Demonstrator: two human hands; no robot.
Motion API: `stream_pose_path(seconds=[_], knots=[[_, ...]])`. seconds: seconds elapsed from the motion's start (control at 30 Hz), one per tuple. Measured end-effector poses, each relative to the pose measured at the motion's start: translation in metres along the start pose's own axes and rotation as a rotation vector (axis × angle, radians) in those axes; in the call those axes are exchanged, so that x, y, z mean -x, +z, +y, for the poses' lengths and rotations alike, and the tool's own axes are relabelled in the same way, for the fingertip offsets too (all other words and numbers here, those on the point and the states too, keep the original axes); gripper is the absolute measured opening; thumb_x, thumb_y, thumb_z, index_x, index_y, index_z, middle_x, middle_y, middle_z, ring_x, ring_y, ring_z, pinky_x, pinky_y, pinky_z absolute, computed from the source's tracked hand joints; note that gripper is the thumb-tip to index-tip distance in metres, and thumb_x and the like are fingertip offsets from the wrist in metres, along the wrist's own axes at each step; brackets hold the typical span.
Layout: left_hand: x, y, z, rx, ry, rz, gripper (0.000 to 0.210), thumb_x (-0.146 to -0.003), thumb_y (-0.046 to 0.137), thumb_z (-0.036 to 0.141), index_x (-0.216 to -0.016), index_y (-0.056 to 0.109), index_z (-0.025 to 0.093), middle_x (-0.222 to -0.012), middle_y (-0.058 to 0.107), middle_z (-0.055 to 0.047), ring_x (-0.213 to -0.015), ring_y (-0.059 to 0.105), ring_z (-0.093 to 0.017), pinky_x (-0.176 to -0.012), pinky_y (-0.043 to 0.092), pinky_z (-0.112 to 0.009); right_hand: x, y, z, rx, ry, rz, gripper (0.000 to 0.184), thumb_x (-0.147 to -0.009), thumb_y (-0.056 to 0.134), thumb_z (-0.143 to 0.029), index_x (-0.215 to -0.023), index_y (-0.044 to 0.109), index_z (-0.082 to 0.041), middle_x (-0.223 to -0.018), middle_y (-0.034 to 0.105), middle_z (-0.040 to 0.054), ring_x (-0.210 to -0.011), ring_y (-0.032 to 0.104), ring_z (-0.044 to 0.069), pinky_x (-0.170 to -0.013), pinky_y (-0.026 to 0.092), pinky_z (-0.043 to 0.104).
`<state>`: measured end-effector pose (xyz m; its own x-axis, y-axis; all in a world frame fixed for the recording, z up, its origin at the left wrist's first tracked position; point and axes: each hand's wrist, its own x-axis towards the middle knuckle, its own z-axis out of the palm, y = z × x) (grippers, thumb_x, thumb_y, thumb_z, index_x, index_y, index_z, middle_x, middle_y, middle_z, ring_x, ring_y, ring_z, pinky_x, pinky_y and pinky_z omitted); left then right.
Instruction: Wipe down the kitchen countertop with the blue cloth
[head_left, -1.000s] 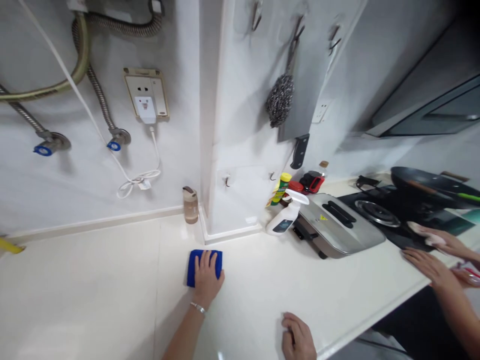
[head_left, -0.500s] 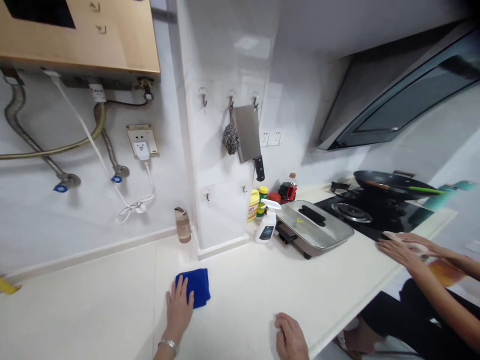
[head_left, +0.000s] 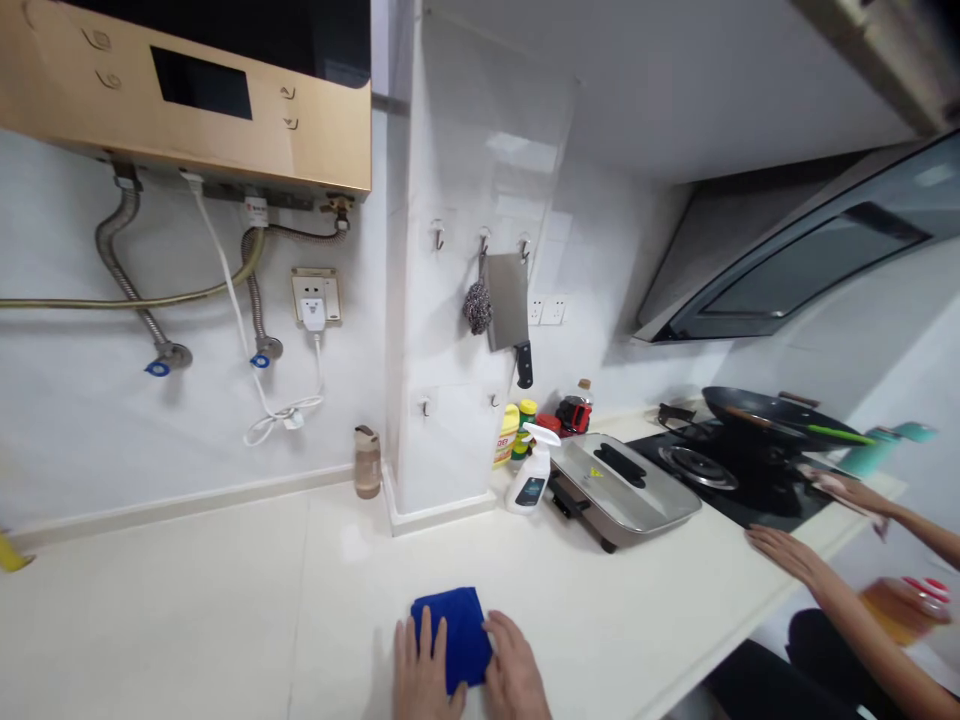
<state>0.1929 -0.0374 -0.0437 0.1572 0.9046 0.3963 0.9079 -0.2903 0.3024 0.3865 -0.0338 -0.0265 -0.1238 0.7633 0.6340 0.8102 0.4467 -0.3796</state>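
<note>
A folded blue cloth [head_left: 466, 640] lies flat on the white counter just in front of me. My left hand [head_left: 427, 665] rests on its left part, fingers stretched out and spread. At the cloth's right edge is my right hand [head_left: 517, 670], its fingers extended and touching the edge, with thumb and fingers apart. The bottom of the picture cuts off both wrists.
A white spray bottle [head_left: 531, 478] and a lidded electric pan [head_left: 630, 490] stand ahead on the right. A brown bottle [head_left: 367, 463] is by the wall pillar. Farther right, a co-worker's hands [head_left: 784, 552] are at the stove [head_left: 750, 490], which holds a wok [head_left: 772, 415].
The cloth has moved right and nearer me with my left hand. My right hand has come to its right edge. One of the co-worker's hands has moved onto the stove with a cloth.
</note>
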Motion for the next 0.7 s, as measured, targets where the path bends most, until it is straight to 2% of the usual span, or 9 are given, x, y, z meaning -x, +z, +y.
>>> stream_pose_path(seconds=[0.07, 0.13, 0.2, 0.3, 0.4, 0.47, 0.53, 0.63, 0.7], knots=[[-0.002, -0.018, -0.02, 0.031, -0.012, -0.046, 0.061, -0.081, 0.059, 0.04, -0.14, 0.048, 0.031, -0.15, 0.044, -0.008, -0.14, 0.035, -0.037, -0.118, 0.021, -0.065, -0.011, 0.015, -0.023, -0.024, -0.067, -0.078, 0.048, -0.085, 0.041, -0.015, -0.132, 0.049, -0.024, -0.14, 0.054, 0.0095, -0.129, 0.051, 0.024, -0.102, 0.052, 0.044], [0.0, -0.04, -0.044, 0.126, -0.082, -0.06, 0.052, -0.085, 0.052, 0.041, -0.135, 0.054, 0.031, -0.145, 0.051, -0.006, -0.138, 0.041, -0.033, -0.117, 0.024, -0.063, -0.016, 0.031, -0.039, -0.02, -0.128, -0.155, 0.053, -0.085, 0.044, -0.015, -0.137, 0.046, -0.024, -0.145, 0.049, 0.0083, -0.135, 0.044, 0.027, -0.107, 0.048, 0.047], [0.004, -0.063, -0.066, 0.306, -0.213, -0.018, 0.047, -0.086, 0.047, 0.045, -0.128, 0.061, 0.029, -0.14, 0.057, -0.006, -0.134, 0.047, -0.029, -0.113, 0.037, -0.056, -0.014, 0.045, -0.047, 0.017, -0.148, -0.21, 0.056, -0.083, 0.049, -0.018, -0.139, 0.046, -0.025, -0.147, 0.046, 0.0079, -0.137, 0.04, 0.031, -0.109, 0.044, 0.053], [0.013, -0.092, -0.089, 0.633, -0.503, 0.067, 0.048, -0.084, 0.046, 0.058, -0.115, 0.068, 0.027, -0.125, 0.068, -0.006, -0.116, 0.062, -0.026, -0.093, 0.056, -0.043, -0.009, 0.051, -0.047, 0.085, -0.141, -0.277, 0.059, -0.083, 0.054, -0.023, -0.141, 0.044, -0.028, -0.152, 0.039, 0.0075, -0.138, 0.037, 0.036, -0.112, 0.037, 0.06], [0.017, -0.109, -0.101, 0.919, -0.796, 0.129, 0.066, -0.068, 0.056, 0.076, -0.105, 0.069, 0.023, -0.1, 0.076, -0.008, -0.085, 0.071, -0.026, -0.065, 0.06, -0.036, -0.01, 0.038, -0.034, 0.137, -0.187, -0.388, 0.067, -0.084, 0.051, -0.022, -0.147, 0.032, -0.033, -0.155, 0.031, 0.0055, -0.14, 0.035, 0.037, -0.111, 0.033, 0.066], [0.016, -0.112, -0.104, 1.065, -0.922, 0.18, 0.076, -0.053, 0.065, 0.082, -0.098, 0.07, 0.021, -0.09, 0.076, -0.009, -0.072, 0.071, -0.025, -0.055, 0.058, -0.034, -0.013, 0.024, -0.018, 0.177, -0.19, -0.446, 0.067, -0.087, 0.048, -0.023, -0.149, 0.025, -0.034, -0.156, 0.029, 0.0049, -0.141, 0.033, 0.036, -0.11, 0.033, 0.069], [0.014, -0.111, -0.106, 1.159, -0.988, 0.234, 0.076, -0.045, 0.07, 0.081, -0.092, 0.07, 0.02, -0.086, 0.076, -0.008, -0.069, 0.07, -0.024, -0.056, 0.059, -0.034, -0.019, 0.011, 0.003, 0.216, -0.145, -0.463, 0.063, -0.09, 0.043, -0.025, -0.149, 0.025, -0.034, -0.156, 0.029, 0.0046, -0.142, 0.031, 0.035, -0.11, 0.033, 0.07], [0.012, -0.107, -0.108, 1.233, -1.027, 0.289, 0.073, -0.042, 0.075, 0.077, -0.088, 0.071, 0.021, -0.083, 0.075, -0.005, -0.067, 0.07, -0.022, -0.061, 0.061, -0.035, -0.031, 0.0, 0.036, 0.261, -0.038, -0.465, 0.054, -0.093, 0.035, -0.028, -0.147, 0.031, -0.033, -0.156, 0.031, 0.0039, -0.144, 0.028, 0.031, -0.111, 0.032, 0.068], [0.012, -0.106, -0.109, 1.266, -1.04, 0.271, 0.073, -0.039, 0.077, 0.076, -0.086, 0.071, 0.021, -0.081, 0.074, -0.004, -0.067, 0.07, -0.022, -0.063, 0.062, -0.036, -0.043, -0.001, 0.054, 0.279, 0.037, -0.475, 0.053, -0.092, 0.033, -0.026, -0.144, 0.037, -0.031, -0.155, 0.033, 0.0041, -0.144, 0.028, 0.029, -0.112, 0.031, 0.066]])
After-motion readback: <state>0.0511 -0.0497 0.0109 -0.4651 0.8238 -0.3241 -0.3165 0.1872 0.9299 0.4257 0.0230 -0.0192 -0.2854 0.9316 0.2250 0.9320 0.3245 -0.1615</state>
